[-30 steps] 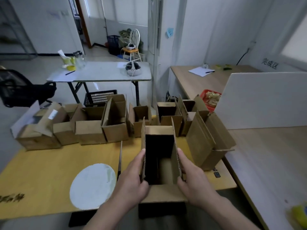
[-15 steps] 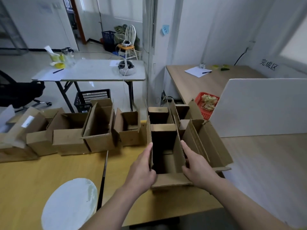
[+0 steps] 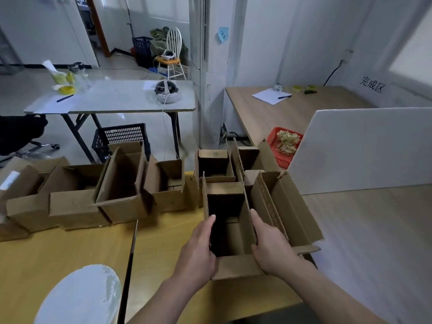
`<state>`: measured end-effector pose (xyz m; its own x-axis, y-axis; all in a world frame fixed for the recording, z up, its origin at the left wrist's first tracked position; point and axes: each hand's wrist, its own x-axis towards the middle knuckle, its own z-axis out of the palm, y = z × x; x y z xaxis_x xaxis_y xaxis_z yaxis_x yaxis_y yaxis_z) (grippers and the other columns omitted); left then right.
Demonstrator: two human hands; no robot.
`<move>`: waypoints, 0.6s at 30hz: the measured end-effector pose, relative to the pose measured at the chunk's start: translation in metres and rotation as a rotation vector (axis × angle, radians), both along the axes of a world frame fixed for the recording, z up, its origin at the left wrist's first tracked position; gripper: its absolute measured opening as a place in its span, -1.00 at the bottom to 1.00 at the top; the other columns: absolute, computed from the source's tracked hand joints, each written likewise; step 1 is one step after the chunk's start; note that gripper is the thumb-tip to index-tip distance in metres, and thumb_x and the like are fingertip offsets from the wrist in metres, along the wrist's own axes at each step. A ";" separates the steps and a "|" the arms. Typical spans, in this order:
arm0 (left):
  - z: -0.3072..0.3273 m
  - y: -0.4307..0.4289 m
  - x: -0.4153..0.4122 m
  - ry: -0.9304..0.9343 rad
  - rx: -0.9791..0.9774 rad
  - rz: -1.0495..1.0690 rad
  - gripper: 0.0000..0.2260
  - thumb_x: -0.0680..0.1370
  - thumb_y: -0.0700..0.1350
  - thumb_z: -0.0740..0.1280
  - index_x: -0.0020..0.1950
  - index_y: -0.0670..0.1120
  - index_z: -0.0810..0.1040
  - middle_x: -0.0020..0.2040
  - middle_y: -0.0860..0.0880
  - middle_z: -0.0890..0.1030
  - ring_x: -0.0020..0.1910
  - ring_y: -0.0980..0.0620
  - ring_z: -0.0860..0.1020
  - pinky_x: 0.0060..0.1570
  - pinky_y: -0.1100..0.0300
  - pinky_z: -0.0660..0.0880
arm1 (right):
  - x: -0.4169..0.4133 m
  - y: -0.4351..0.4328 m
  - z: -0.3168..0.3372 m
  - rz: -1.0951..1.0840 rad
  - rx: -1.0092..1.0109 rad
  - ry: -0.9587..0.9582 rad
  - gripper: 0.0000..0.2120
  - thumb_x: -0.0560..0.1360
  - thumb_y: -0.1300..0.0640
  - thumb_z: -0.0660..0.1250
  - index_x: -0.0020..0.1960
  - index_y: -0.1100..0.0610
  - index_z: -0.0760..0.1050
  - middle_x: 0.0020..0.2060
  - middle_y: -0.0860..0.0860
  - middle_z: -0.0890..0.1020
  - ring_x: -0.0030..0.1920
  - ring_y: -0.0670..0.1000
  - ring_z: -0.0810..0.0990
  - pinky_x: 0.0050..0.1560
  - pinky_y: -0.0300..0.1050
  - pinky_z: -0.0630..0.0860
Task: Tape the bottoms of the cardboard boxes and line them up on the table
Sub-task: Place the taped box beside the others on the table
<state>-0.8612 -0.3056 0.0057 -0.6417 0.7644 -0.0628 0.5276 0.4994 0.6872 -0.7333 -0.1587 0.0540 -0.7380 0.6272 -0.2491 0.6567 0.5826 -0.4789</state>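
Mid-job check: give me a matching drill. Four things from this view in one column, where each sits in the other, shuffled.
Things:
1. box
2. red basket
3. black crate
4. white disc

Places:
A. on the floor under the grey table
B. on the near left part of the yellow table
C. between the left hand and right hand
D. at the left edge of the white board

Pairs: 1-C, 2-D, 3-A, 4-B

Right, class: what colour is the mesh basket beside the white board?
Red; the basket shows best in the head view.
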 end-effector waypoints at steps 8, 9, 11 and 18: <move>0.020 -0.008 0.004 0.017 -0.080 -0.040 -0.23 0.60 -0.13 0.32 0.60 0.19 -0.13 0.60 0.12 0.10 0.40 0.06 0.41 0.18 0.33 0.42 | 0.000 -0.011 0.001 -0.062 0.068 -0.004 -0.16 0.59 0.17 0.31 0.63 0.01 -0.19 0.28 0.03 0.50 0.14 -0.03 0.51 0.12 -0.18 0.51; 0.023 -0.011 0.005 0.040 -0.096 -0.043 -0.24 0.61 -0.10 0.31 0.61 0.18 -0.14 0.61 0.10 0.08 0.41 0.04 0.41 0.20 0.30 0.44 | 0.001 -0.013 0.003 -0.069 0.074 -0.003 -0.17 0.59 0.14 0.32 0.63 0.02 -0.18 0.33 0.04 0.48 0.22 0.00 0.51 0.17 -0.16 0.50; 0.031 -0.016 0.007 0.103 -0.126 -0.037 -0.28 0.62 -0.02 0.29 0.62 0.14 -0.11 0.62 0.06 0.05 0.42 0.03 0.40 0.23 0.26 0.46 | 0.005 -0.020 0.008 -0.081 0.100 0.002 -0.20 0.59 0.10 0.33 0.63 0.02 -0.13 0.40 0.04 0.43 0.32 0.03 0.48 0.24 -0.13 0.49; 0.069 -0.031 0.023 0.409 -0.199 -0.119 -0.43 0.63 0.14 0.19 0.60 0.03 0.13 0.62 -0.01 0.11 0.59 -0.03 0.08 0.52 0.07 0.22 | 0.035 -0.048 0.027 -0.048 0.290 0.070 -0.66 0.55 0.00 0.33 0.30 -0.04 0.43 0.07 -0.15 0.50 0.03 -0.12 0.54 0.03 -0.18 0.60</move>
